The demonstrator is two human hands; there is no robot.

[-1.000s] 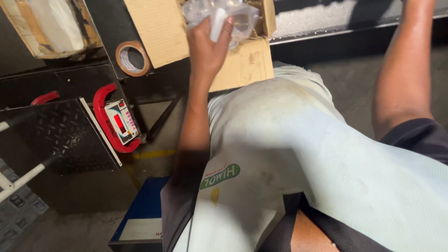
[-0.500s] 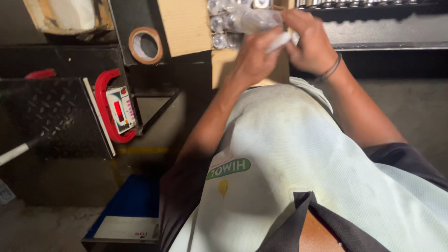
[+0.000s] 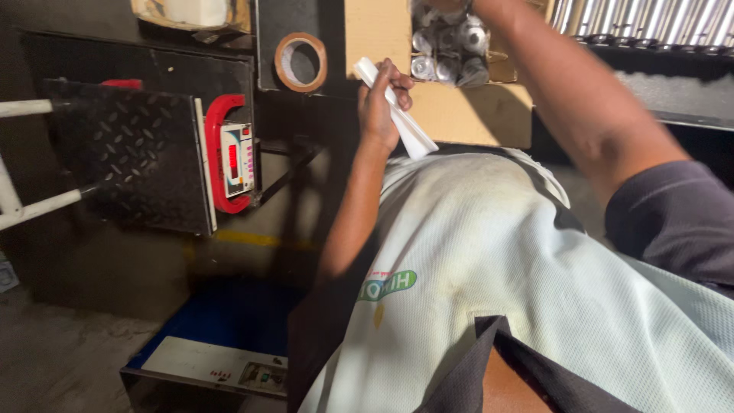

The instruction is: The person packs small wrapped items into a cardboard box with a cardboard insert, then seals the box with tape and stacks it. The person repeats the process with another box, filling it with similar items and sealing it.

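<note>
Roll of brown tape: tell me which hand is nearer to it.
Left. The left hand, holding a folded white paper, is just right of the tape roll. The right arm reaches past the cardboard box farther right; its hand is out of frame.

Ahead of you stands an open brown cardboard box (image 3: 459,115) holding shiny silver packs (image 3: 447,46). At your left, the red-framed scale readout (image 3: 237,159) shows 1 small glowing red screen (image 3: 232,156).
</note>
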